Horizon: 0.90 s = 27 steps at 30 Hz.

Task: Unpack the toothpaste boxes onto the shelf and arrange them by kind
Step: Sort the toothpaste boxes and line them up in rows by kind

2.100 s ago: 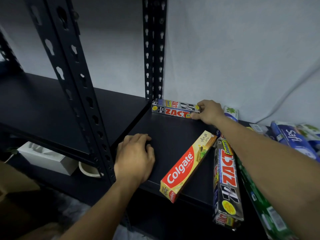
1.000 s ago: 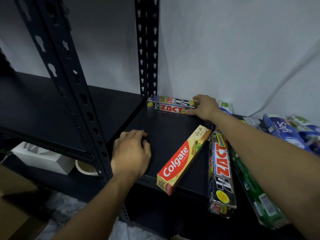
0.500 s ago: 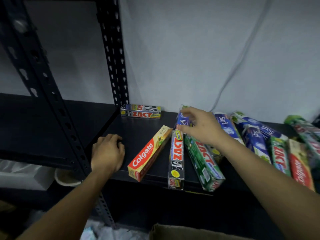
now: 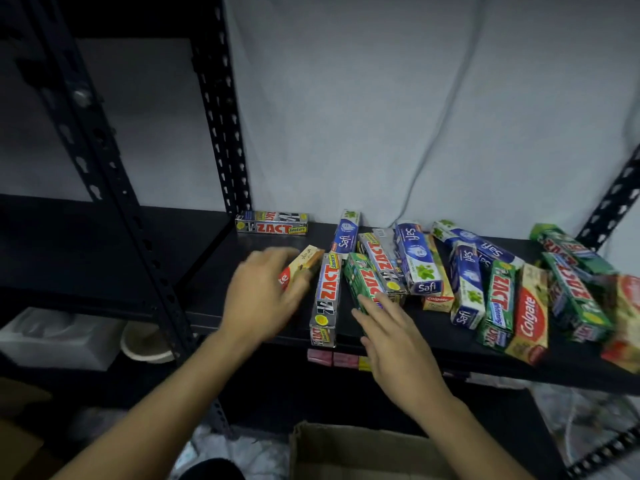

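I am looking at the sorting stage. The toothpaste boxes are lying out on the black metal shelf (image 4: 221,268), most of them in a mixed jumble across the centre and right of the frame. One silver-and-black Zact Smokers box (image 4: 272,224) is lying crosswise against the wall, left of centre, and I am reading it as the start of a Zact row.

The left hand (image 4: 258,299) is covering the near end of the yellow-and-red Colgate box (image 4: 306,263), left of centre. It is blurring with motion, so I cannot tell whether it is gripping the box or only lying on it. The right hand (image 4: 391,336) is lying flat with straight fingers, holding nothing, its fingertips touching the near end of the green Zact box (image 4: 362,284) at centre. Between the hands a second silver-and-black Smokers box (image 4: 327,299) is lying lengthways, reaching the shelf's front edge.

To do this well, I am thinking the Colgate box should be lifted clear, not dragged (it is sitting just beside that second Smokers box, which could tip off the front). I would be pinching it across its narrow sides, carrying it to bare shelf at the left and squaring it to the wall. Meanwhile the right hand should be steadying the green Zact box.
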Tool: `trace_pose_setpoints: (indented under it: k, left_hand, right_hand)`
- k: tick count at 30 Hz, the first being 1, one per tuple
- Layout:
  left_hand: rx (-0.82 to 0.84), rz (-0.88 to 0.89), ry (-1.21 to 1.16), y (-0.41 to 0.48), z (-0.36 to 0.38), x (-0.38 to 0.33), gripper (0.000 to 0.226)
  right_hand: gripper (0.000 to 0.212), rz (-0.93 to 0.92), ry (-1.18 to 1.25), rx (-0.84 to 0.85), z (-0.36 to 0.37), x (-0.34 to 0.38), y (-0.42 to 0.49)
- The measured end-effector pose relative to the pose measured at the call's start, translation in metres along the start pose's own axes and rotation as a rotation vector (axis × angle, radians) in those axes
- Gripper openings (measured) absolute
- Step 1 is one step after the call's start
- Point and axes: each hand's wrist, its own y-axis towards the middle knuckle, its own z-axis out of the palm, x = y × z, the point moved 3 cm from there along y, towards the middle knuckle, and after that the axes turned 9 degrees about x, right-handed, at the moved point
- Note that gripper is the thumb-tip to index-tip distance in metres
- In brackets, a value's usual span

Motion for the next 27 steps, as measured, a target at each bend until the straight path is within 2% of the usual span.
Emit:
trace_pose_setpoints:
  k: [3,7,16,23,27]
  left_hand:
    - [0.138,0.043,0.011,-0.026,0.034,-0.032,0.051]
    - [0.188,-0.064,-0.018,-0.042,0.074,-0.033,0.06]
    - [0.089,-0.143,-0.199,-0.048,0.072,-0.034,0.055]
    - [-0.117,-0.183,-0.349,-0.049,0.027,-0.028,0.029]
    - [-0.188,-0.241,-0.548,-0.052,-0.004,-0.029,0.014]
  right_hand:
    - [0.065,0.008,-0.009,-0.007,0.007,-0.004,0.003]
    - [0.073,0.018,-0.016,-0.002,0.006,-0.008,0.002]
    - [0.068,0.046,0.023,-0.008,0.006,-0.019,0.0]
    - [0.046,0.077,0.142,-0.026,0.002,-0.017,0.0]
    - [0.061,0.083,0.164,-0.056,-0.018,-0.007,0.005]
